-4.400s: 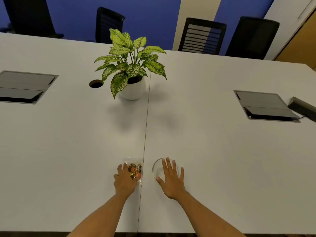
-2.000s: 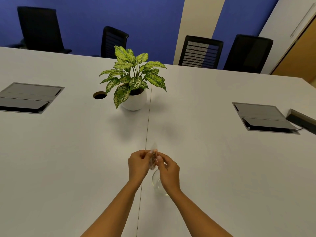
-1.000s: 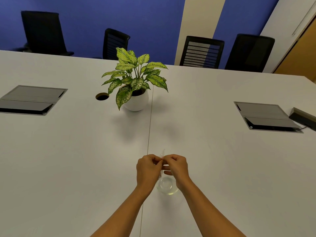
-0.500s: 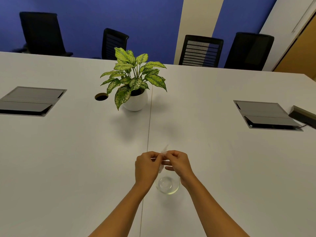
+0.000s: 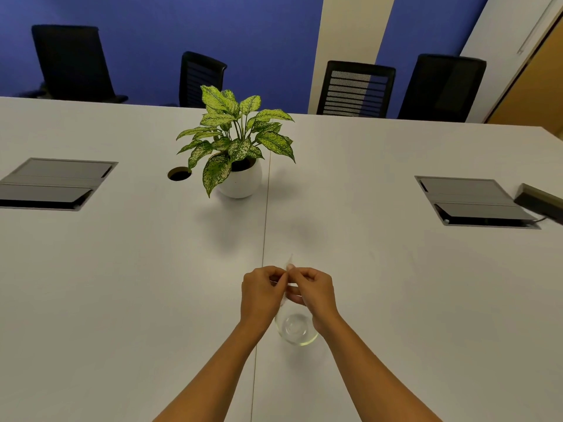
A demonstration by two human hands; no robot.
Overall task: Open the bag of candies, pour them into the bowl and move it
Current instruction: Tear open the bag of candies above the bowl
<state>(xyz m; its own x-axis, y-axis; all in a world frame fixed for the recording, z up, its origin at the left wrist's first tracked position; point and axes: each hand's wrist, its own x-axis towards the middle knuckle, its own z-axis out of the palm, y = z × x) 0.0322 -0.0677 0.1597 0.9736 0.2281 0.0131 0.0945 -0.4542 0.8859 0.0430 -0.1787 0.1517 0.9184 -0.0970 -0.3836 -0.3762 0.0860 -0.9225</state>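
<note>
My left hand (image 5: 262, 293) and my right hand (image 5: 313, 292) meet above the white table, both pinching the top of a small clear candy bag (image 5: 288, 263). Only the bag's upper tip shows above my fingers; the candies are hidden behind my hands. A small clear glass bowl (image 5: 297, 332) stands on the table just below and between my wrists, and it looks empty.
A potted plant (image 5: 236, 147) in a round white pot stands further back by the table seam. Grey cable hatches (image 5: 56, 182) (image 5: 473, 201) lie left and right, a round cable hole (image 5: 179, 173) next to the plant. Black chairs (image 5: 355, 88) line the far edge.
The bag was lifted off the table from beside the bowl and both hands closed on its top. Over the last second the hands stay together above the bowl, barely shifting.
</note>
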